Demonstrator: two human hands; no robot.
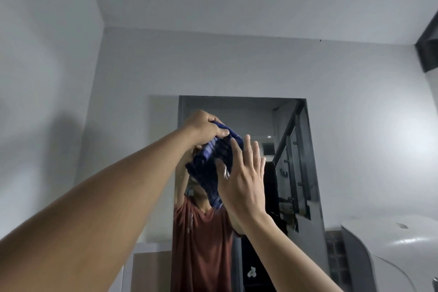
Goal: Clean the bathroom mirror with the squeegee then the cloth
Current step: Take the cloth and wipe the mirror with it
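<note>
High against upper part of frameless rectangular wall mirror (291, 125): left hand (203, 129) pinches top of bunched dark-blue striped cloth (211, 163); right hand (241, 178) flat, fingers spread, pressing cloth's lower side. Squeegee not in view. Risks: loose tail dangling below palm could smear; thin pinch may slip, cloth drops; bare fingertips beyond cloth edge could print glass.

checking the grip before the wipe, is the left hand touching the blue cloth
Touching. The head view shows the left hand closed over the top edge of the blue cloth, fingers curled around a fold, the cloth hanging below it in front of the mirror.
</note>
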